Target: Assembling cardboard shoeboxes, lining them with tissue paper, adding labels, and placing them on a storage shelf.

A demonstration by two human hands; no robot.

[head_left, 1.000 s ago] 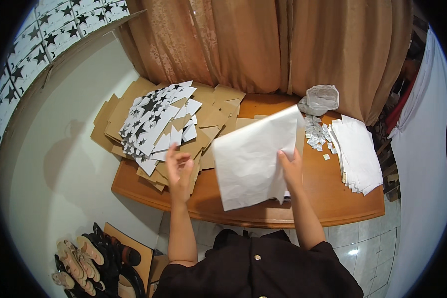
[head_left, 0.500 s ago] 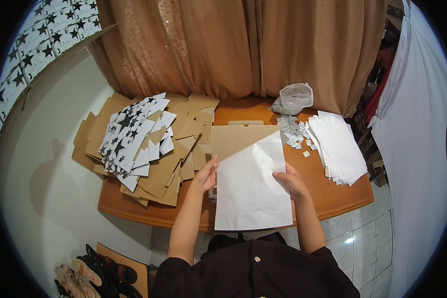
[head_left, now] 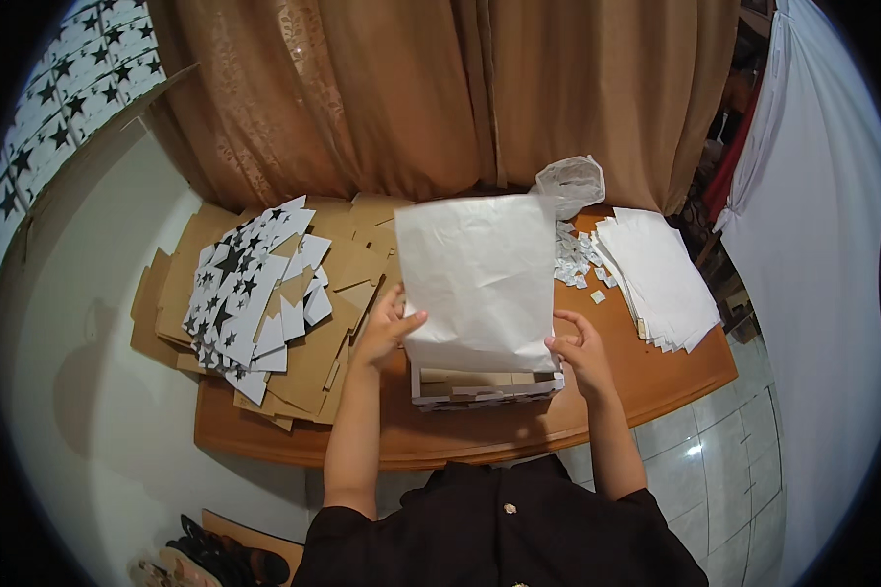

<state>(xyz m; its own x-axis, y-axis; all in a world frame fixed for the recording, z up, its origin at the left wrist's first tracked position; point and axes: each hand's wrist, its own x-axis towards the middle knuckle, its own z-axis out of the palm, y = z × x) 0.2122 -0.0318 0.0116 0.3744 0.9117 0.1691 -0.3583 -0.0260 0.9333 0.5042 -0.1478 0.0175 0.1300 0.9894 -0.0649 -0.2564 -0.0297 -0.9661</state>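
A white paper sheet [head_left: 480, 284] is held up by its near part, its far edge raised over the table. My left hand [head_left: 387, 328] pinches its left edge, thumb on top. At the lower right corner, my right hand [head_left: 579, 350] grips the sheet between thumb and fingers. Under and just in front of the sheet stands an open cardboard box [head_left: 485, 396], brown inside, with a white, dark-patterned front wall. The sheet hides the back of the box and most of its inside.
Flat cardboard pieces [head_left: 308, 382], some white with black stars [head_left: 230, 293], pile up at left. Several small white packets [head_left: 573, 259] lie beside a clear plastic bag [head_left: 571, 184]. A stack of white paper [head_left: 661, 279] lies on the right of the wooden table [head_left: 362, 442].
Both hands have moved the sheet away from me, so its near edge has left the table's front edge. The box front now shows, while the raised brown flap is covered.
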